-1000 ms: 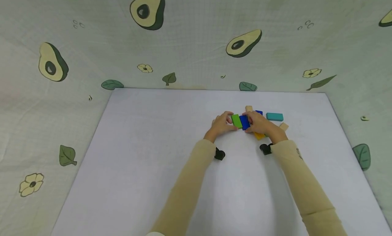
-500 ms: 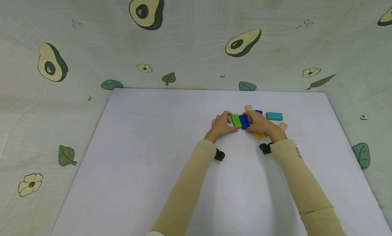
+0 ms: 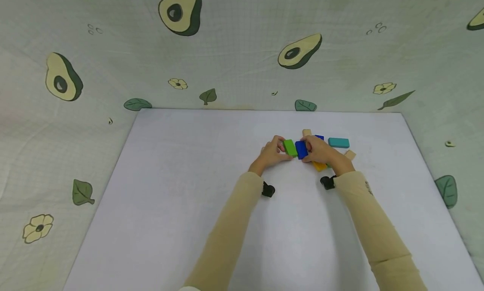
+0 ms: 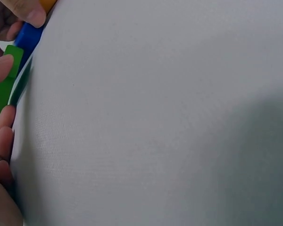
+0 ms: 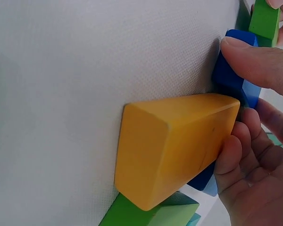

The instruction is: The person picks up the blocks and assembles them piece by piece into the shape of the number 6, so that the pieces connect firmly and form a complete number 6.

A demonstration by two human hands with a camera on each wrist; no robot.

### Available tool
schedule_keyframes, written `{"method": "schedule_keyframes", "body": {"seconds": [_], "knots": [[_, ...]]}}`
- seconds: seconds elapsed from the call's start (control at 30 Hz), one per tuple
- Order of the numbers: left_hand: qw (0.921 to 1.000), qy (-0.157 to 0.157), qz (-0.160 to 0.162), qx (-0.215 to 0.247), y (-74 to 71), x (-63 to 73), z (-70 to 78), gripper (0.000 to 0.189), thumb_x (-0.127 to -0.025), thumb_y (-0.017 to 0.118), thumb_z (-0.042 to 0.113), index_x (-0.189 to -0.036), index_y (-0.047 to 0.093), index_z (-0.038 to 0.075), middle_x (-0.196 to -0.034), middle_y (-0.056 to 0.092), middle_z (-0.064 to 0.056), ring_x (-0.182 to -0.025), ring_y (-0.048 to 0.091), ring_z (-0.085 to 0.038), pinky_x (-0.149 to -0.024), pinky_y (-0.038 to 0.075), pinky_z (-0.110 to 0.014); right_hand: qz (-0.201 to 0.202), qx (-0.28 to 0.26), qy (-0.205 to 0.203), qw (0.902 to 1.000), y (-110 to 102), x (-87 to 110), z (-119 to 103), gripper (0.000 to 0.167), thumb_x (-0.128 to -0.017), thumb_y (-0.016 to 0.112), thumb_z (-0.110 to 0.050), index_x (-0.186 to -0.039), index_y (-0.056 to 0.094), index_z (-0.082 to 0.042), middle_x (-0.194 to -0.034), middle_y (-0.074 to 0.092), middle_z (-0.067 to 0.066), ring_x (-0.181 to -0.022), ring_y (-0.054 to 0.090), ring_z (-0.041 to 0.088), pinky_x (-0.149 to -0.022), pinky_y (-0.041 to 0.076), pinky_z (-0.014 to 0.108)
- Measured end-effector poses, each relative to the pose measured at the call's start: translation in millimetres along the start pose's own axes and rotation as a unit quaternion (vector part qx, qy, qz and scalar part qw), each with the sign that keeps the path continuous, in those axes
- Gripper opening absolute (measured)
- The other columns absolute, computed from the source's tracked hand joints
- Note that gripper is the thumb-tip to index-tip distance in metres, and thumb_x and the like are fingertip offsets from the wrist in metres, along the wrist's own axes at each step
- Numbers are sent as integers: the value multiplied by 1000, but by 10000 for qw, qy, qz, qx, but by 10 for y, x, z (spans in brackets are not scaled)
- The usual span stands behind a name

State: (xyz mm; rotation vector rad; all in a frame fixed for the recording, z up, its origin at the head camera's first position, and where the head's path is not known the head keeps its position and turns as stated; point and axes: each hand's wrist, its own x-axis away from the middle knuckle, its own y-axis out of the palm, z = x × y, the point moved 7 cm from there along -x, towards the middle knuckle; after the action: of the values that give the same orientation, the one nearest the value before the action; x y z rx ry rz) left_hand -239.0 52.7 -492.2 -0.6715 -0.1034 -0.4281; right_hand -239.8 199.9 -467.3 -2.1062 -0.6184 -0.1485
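With thumb and fingers at its two ends, my left hand (image 3: 270, 153) pinches a green rectangular block (image 3: 290, 148). Just right of it, a blue block (image 3: 301, 150) is pinched the same way by my right hand (image 3: 319, 151). A narrow gap separates the two blocks in the head view. In the right wrist view, a yellow-orange block (image 5: 179, 141) lies right beside the blue one, close under the curled fingers. The left wrist view shows only part of the green block (image 4: 4, 87) and blue block (image 4: 29, 40) at its left edge.
Around the right hand lie a teal block (image 3: 338, 142), a second blue block (image 3: 319, 137), two plain wooden blocks, one behind (image 3: 306, 132) and one at the right (image 3: 350, 155), and another green block (image 5: 167, 211), partly hidden. All are on a white tabletop (image 3: 181, 165).
My left hand has shifted slightly left with the green block, opening a small gap from the blue block. The right hand and its blue block have stayed in place.
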Motion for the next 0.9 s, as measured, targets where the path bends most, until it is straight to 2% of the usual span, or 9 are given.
{"method": "schedule_keyframes", "body": {"seconds": [0.3,0.57,0.8,0.9], "knots": [[9976,200,-279,603,1,19,-55,65,-79,74,25,-130,37,12,-102,55,-2,-96,51,-13,-84,40,-23,91,26,13,10000,-9,18,9,67,-78,73,-11,-131,36,7,-87,41,14,-90,44,30,-76,34,38],[9944,129,-524,909,-26,120,-133,66,-76,76,26,-130,39,14,-97,56,0,-91,52,-11,-83,42,-24,138,-30,291,9995,-54,82,36,70,-81,70,-16,-134,29,2,-103,47,20,-94,46,33,-84,41,42],[9957,5,-376,842,-104,236,-189,66,-75,77,26,-128,40,16,-96,58,1,-88,54,-11,-79,44,-24,337,-251,113,9991,-72,104,-83,74,-83,69,-19,-137,25,4,-113,49,26,-97,49,35,-87,43,46],[9965,-20,-320,776,-162,297,-210,67,-75,78,26,-129,40,16,-97,60,-1,-89,56,-13,-79,44,-26,444,-412,165,9980,-61,111,-153,73,-83,68,-18,-138,23,1,-116,49,26,-100,50,36,-90,43,48]]}}
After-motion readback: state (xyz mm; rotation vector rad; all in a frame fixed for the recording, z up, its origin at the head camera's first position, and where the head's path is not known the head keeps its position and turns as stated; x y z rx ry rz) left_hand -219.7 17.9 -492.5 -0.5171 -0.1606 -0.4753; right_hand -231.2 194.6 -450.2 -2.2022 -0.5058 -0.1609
